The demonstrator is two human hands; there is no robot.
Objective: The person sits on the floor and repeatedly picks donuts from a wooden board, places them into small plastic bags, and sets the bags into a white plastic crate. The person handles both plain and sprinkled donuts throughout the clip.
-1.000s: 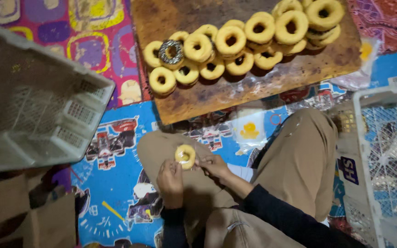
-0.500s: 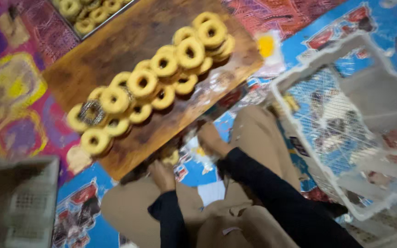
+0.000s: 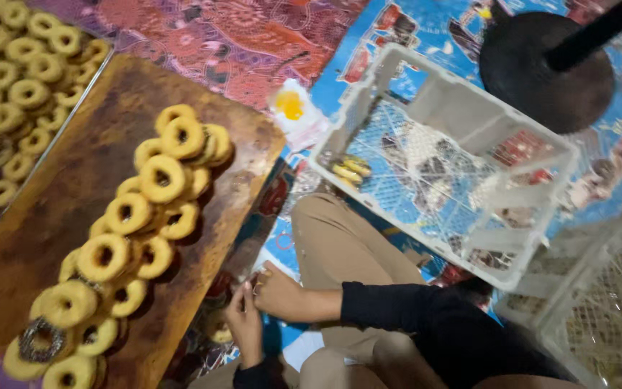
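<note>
My left hand (image 3: 242,325) and my right hand (image 3: 281,292) meet fingertip to fingertip just past my knee, both sleeves black. They pinch a crinkled clear plastic bag (image 3: 214,344) that lies against the board's edge, and a yellow ring pastry (image 3: 219,333) shows dimly inside it. The grip itself is blurred. Left of the hands, a brown wooden board (image 3: 73,194) carries several golden ring pastries (image 3: 161,178) in an overlapping row. One ring with dark sprinkles (image 3: 40,340) lies at its near end.
A metal tray (image 3: 80,94) with several more rings sits at the top left. A white plastic crate (image 3: 397,72) holding a small wrapped yellow packet (image 3: 350,169) stands right of my leg. A second crate (image 3: 599,302) is at lower right. A black round stand base (image 3: 541,72) is behind.
The view has swung left and closer. My hands, apart half a second ago, have come together by the board's edge. The ring I held up a second ago is no longer raised.
</note>
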